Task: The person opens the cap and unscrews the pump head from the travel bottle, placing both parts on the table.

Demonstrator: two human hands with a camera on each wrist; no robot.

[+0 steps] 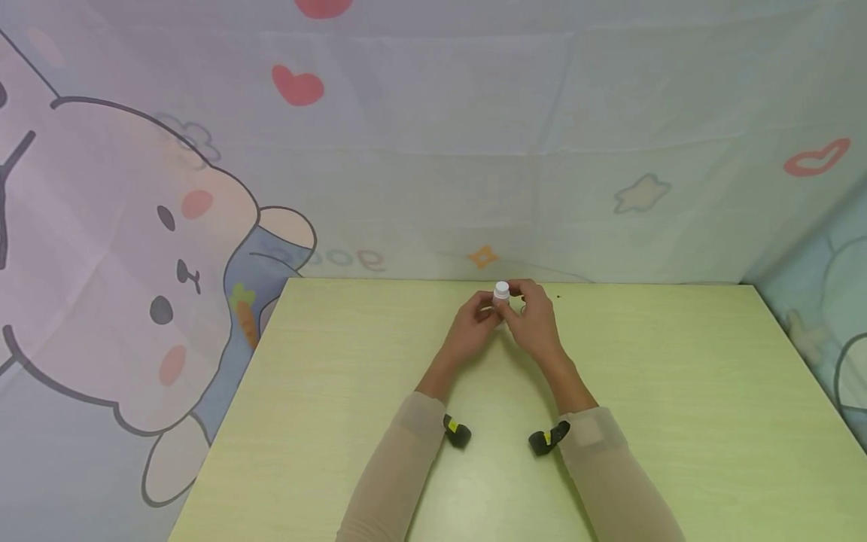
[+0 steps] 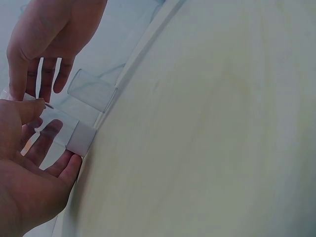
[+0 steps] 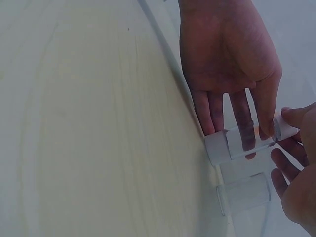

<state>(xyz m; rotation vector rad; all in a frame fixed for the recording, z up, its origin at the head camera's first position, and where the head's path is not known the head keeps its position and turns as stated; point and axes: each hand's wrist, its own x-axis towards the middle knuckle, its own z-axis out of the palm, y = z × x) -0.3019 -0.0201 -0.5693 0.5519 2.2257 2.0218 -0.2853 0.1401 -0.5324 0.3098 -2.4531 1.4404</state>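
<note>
A small bottle (image 1: 501, 292) with a white cap stands upright near the table's back edge, between both hands. Its white base (image 2: 81, 139) and pale label (image 3: 242, 141) show in the wrist views. My left hand (image 1: 469, 330) grips the body, some fingers low by the base. The right hand (image 1: 536, 320) pinches the white cap (image 3: 287, 127) with thumb and fingers. Beside the bottle, on the right hand's side, is a clear glass-like cylinder (image 3: 244, 192), also seen in the left wrist view (image 2: 92, 90); the right hand hides most of it from the head camera.
The pale wooden table (image 1: 711, 399) reaches back to a printed cloth (image 1: 433, 135) hanging behind it. A black wrist camera (image 1: 457, 432) is strapped to the left sleeve, another black camera (image 1: 547, 439) to the right one.
</note>
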